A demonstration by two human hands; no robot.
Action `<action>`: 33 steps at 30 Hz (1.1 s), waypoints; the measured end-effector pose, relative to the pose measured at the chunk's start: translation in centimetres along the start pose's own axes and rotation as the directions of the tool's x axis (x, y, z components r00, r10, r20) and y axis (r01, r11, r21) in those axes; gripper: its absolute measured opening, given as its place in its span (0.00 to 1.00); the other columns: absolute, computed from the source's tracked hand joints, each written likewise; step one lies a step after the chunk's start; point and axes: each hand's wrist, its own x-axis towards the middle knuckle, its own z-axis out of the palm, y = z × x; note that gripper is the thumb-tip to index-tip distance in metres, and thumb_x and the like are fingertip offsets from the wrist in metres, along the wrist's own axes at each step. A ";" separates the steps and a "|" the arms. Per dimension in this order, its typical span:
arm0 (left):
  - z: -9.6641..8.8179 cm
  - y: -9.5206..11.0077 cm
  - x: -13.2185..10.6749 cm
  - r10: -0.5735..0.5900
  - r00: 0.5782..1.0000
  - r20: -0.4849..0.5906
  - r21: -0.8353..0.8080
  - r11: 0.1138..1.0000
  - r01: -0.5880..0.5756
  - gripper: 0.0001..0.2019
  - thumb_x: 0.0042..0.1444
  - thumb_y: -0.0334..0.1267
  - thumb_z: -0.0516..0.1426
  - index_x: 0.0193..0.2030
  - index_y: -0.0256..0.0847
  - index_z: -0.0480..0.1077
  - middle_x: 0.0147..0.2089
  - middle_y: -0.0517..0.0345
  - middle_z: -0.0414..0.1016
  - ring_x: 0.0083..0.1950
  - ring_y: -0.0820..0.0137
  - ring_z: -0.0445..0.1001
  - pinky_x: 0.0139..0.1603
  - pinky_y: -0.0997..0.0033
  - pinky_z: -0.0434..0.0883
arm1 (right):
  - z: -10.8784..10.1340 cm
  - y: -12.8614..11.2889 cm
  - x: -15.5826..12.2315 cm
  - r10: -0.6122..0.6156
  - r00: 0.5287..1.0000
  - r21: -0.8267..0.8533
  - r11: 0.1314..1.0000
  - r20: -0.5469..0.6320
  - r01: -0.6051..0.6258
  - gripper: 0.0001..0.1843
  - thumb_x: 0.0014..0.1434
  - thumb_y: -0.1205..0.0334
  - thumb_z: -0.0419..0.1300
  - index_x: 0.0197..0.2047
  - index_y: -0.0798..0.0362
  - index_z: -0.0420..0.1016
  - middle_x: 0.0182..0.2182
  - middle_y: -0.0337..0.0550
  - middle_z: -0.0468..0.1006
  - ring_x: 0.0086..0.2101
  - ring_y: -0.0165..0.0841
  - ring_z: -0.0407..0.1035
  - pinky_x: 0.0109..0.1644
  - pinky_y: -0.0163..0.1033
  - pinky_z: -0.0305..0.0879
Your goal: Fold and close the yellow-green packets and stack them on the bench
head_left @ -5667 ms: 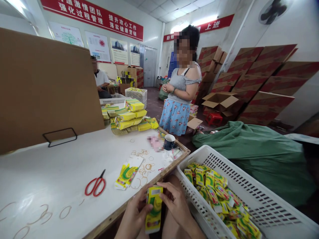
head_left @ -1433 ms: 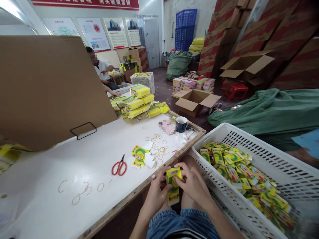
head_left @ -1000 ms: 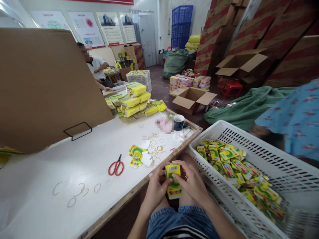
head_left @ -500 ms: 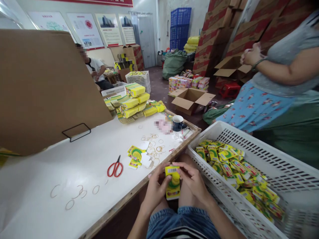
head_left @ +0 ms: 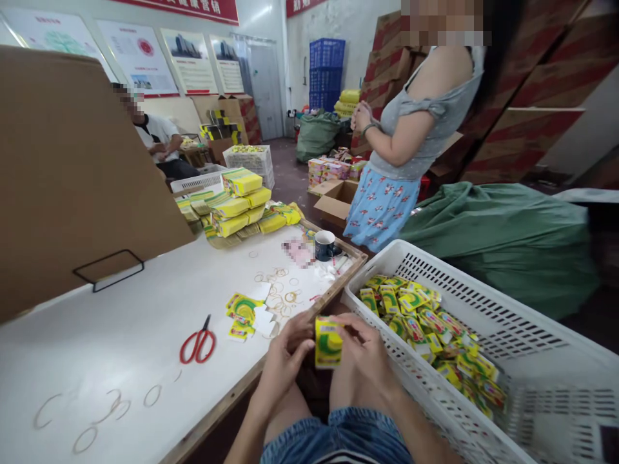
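Motion blurs the yellow packet (head_left: pixel 329 345), so its print is unreadable; it is held just off the near edge of the worktop (head_left: pixel 140 341). The right hand (head_left: pixel 366 348) grips its upper right side between thumb and fingers. The left hand (head_left: pixel 285 354) has bent fingers beside it, perhaps touching; I cannot tell. The white crate (head_left: pixel 527 325) runs out of view at right. Half a second ago the left thumb lay on the packet; now it is off its face. The standing person (head_left: pixel 430 122), then cut off at right, now shows more fully.
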 end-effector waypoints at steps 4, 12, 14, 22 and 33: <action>-5.3 -1.7 3.3 0.106 0.983 -0.152 0.531 0.847 -0.009 0.20 0.61 0.36 0.52 0.61 0.42 0.64 0.62 0.46 0.69 0.62 0.59 0.69 0.64 0.54 0.64 | -4.3 0.6 1.7 -0.230 0.879 -0.339 0.937 -0.417 0.084 0.12 0.63 0.58 0.57 0.42 0.53 0.79 0.42 0.51 0.78 0.45 0.41 0.71 0.48 0.47 0.69; -13.5 -6.0 7.2 -0.199 0.974 -0.104 0.885 0.429 0.182 0.35 0.46 0.17 0.51 0.64 0.35 0.61 0.69 0.41 0.59 0.72 0.53 0.54 0.68 0.50 0.56 | -5.8 2.5 1.5 -0.208 0.874 -0.355 0.934 -0.440 0.043 0.13 0.62 0.54 0.57 0.40 0.54 0.78 0.40 0.52 0.76 0.41 0.40 0.70 0.39 0.43 0.68; -14.1 -6.2 7.3 -0.237 0.969 -0.075 0.895 0.413 0.170 0.34 0.46 0.18 0.53 0.63 0.35 0.63 0.69 0.42 0.61 0.71 0.56 0.56 0.69 0.56 0.55 | -4.8 2.9 1.4 -0.166 0.898 -0.314 0.949 -0.407 0.033 0.14 0.62 0.54 0.57 0.39 0.54 0.78 0.40 0.51 0.76 0.41 0.41 0.70 0.41 0.44 0.69; -16.0 -5.2 6.2 -0.333 0.936 -0.114 0.914 0.334 0.230 0.33 0.45 0.28 0.58 0.61 0.48 0.65 0.68 0.48 0.61 0.66 0.51 0.61 0.57 0.51 0.65 | -3.1 3.0 1.9 -0.089 0.935 -0.223 0.975 -0.343 0.011 0.14 0.61 0.52 0.57 0.39 0.53 0.78 0.40 0.51 0.77 0.42 0.41 0.71 0.44 0.45 0.69; -16.2 -5.2 5.7 -0.300 0.910 -0.285 0.887 0.279 0.369 0.26 0.38 0.40 0.64 0.45 0.38 0.65 0.54 0.41 0.70 0.58 0.48 0.64 0.53 0.50 0.60 | -1.9 3.6 1.5 -0.049 0.959 -0.203 0.979 -0.280 -0.010 0.15 0.61 0.51 0.57 0.39 0.53 0.78 0.40 0.51 0.78 0.40 0.41 0.72 0.41 0.43 0.70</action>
